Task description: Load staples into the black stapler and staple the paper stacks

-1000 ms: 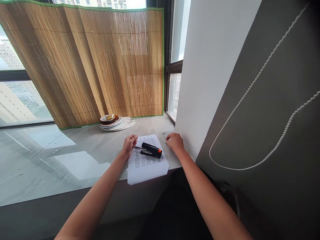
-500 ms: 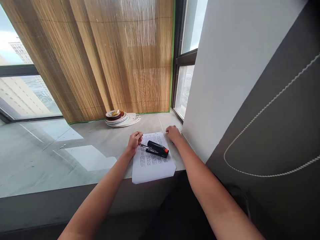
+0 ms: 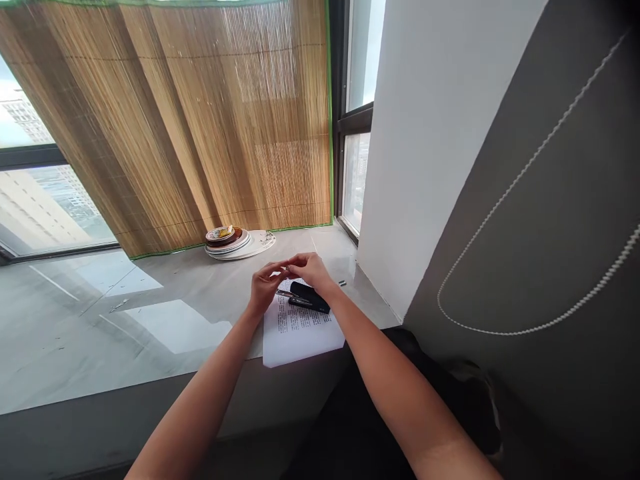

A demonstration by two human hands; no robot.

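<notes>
My left hand [image 3: 264, 288] and my right hand [image 3: 309, 271] meet fingertip to fingertip above the far end of the printed paper sheets [image 3: 303, 348]. Both sets of fingers are pinched; anything between them is too small to make out. Under my right wrist lies a black stapler [image 3: 311, 303] on the paper, its metal part sticking out toward my left hand. My right forearm hides the stapler's right end. To the right of that wrist, a small metallic piece [image 3: 342, 283], perhaps a strip of staples, rests on the sill.
A stack of plates [image 3: 227, 243] stands on the grey stone windowsill [image 3: 190, 370], near the bamboo blind [image 3: 240, 133]. A white wall corner [image 3: 415, 133] rises on the right. A beaded cord [image 3: 500, 200] hangs beside it. The paper's near end overhangs the sill edge.
My right hand has moved left from the sill beside the paper to join my left hand above the stapler. The small metallic piece now shows where that hand was. The view has shifted slightly.
</notes>
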